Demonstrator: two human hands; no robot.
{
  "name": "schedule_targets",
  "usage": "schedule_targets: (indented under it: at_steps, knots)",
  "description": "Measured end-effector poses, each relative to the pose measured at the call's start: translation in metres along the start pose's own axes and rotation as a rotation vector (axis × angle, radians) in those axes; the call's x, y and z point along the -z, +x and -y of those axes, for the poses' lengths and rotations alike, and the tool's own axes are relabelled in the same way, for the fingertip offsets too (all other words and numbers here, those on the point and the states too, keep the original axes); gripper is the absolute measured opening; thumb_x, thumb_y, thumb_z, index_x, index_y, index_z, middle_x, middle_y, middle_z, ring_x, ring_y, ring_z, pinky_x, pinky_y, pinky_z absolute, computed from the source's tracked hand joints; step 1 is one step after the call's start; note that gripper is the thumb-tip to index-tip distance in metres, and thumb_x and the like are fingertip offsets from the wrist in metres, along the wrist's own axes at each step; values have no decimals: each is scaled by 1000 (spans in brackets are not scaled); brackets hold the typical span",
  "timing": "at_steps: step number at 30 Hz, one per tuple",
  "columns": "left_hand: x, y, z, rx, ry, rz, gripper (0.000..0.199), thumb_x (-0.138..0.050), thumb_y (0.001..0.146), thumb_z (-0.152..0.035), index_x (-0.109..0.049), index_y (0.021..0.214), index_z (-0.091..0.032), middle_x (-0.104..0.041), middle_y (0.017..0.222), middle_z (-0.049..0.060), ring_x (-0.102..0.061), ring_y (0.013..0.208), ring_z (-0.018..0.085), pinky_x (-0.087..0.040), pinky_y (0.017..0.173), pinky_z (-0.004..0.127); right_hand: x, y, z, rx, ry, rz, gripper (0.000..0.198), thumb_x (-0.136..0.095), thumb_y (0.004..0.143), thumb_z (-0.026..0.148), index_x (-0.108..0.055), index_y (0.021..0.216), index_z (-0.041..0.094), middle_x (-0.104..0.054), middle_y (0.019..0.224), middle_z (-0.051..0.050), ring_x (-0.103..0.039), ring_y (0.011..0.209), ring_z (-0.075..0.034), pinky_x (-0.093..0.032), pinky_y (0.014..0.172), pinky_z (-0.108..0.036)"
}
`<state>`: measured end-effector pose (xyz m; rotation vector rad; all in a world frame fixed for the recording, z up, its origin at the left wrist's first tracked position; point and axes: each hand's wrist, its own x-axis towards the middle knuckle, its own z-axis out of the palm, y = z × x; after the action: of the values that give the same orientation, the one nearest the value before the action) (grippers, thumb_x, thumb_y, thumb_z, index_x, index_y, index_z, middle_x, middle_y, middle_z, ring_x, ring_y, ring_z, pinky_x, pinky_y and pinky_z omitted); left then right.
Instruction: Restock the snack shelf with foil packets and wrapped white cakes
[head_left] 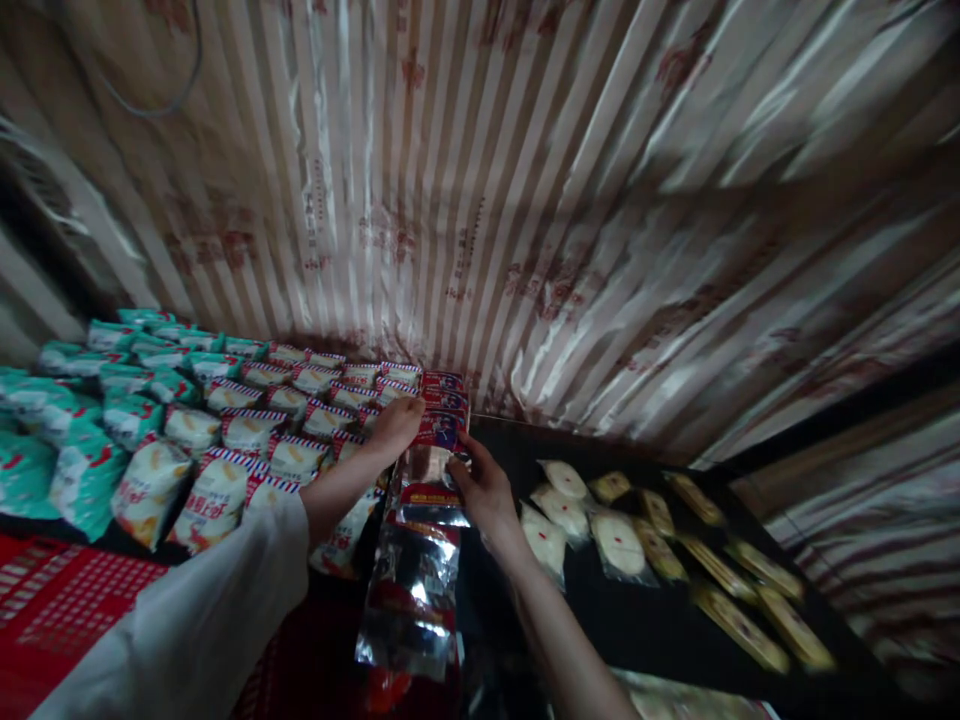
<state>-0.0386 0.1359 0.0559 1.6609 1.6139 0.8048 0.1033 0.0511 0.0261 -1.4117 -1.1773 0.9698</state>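
My right hand (486, 492) pinches the right edge of the foil packet strip (429, 500), which trails from it toward me; my left hand (399, 427) curls at the far left edge, its grip hidden. I'd expect light, floppy, slick foil, best held by its side edges.

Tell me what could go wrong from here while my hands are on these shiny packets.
Two risks stand out. The shiny packets trail toward the front, below your right hand, so their weight might drag the upper ones out of place. Your left sleeve is close beside the packed rows of white bags, so it could knock some over.
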Motion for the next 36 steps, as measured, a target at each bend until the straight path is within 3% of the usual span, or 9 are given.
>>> schedule_targets:
  at_steps: [4, 7, 15, 21, 25, 29, 33, 36]
  knots:
    - [5, -12, 6, -47, 106, 26, 28, -42, 88, -25, -67, 99, -18, -69, 104, 6, -62, 98, 19, -46, 86, 29, -5, 3, 1, 186, -248, -115, 46, -57, 73, 35, -62, 114, 17, -65, 109, -10, -61, 89, -22, -50, 80, -37]
    - [6, -17, 7, -139, 175, 17, 29, -45, 83, -19, -65, 104, -16, -66, 111, 7, -60, 104, 19, -44, 92, 30, -7, 1, 4, 284, -365, -119, 45, -52, 76, 33, -62, 115, 15, -61, 113, -13, -58, 101, -24, -47, 87, -39]
    - [4, -33, 11, -310, 231, 24, 35, -45, 81, -15, -61, 113, -16, -59, 122, 8, -54, 114, 20, -42, 100, 32, -9, -14, 3, 292, -660, -194, 46, -48, 79, 34, -62, 117, 11, -49, 132, -17, -44, 121, -31, -39, 100, -46]
    - [-1, -43, 12, -398, 284, 38, 38, -43, 84, -21, -54, 121, -16, -51, 133, 8, -43, 126, 21, -30, 111, 37, -8, -16, -12, 274, -568, -125, 54, -45, 82, 39, -55, 125, 9, -49, 133, -19, -43, 125, -29, -35, 104, -46]
    - [-4, -43, 13, -352, 336, 75, 44, -42, 85, -22, -49, 127, -11, -44, 140, 11, -33, 134, 23, -23, 114, 40, -8, -16, -14, 255, -455, -110, 53, -47, 81, 44, -57, 123, 12, -49, 133, -18, -46, 124, -28, -37, 103, -45]
    - [-1, -45, 10, -354, 353, 39, 44, -41, 87, -24, -49, 128, -10, -41, 142, 12, -26, 137, 25, -22, 114, 44, -3, -21, -11, 177, -294, -123, 55, -47, 82, 52, -56, 124, 16, -47, 137, -13, -41, 128, -25, -30, 108, -43]
    - [-1, -74, 7, -444, 334, -43, 41, -41, 88, -26, -51, 126, -14, -38, 145, 9, -20, 140, 25, -26, 113, 46, 6, -24, -25, -3, -70, -181, 66, -40, 83, 62, -49, 132, 18, -45, 140, -10, -36, 132, -23, -22, 112, -40]
    - [-5, -111, 10, -572, 314, -75, 43, -42, 89, -31, -50, 127, -11, -31, 148, 13, -11, 141, 28, -26, 112, 47, 6, -23, -45, -66, 88, -200, 73, -37, 82, 66, -46, 134, 16, -45, 140, -10, -36, 133, -23, -24, 111, -39]
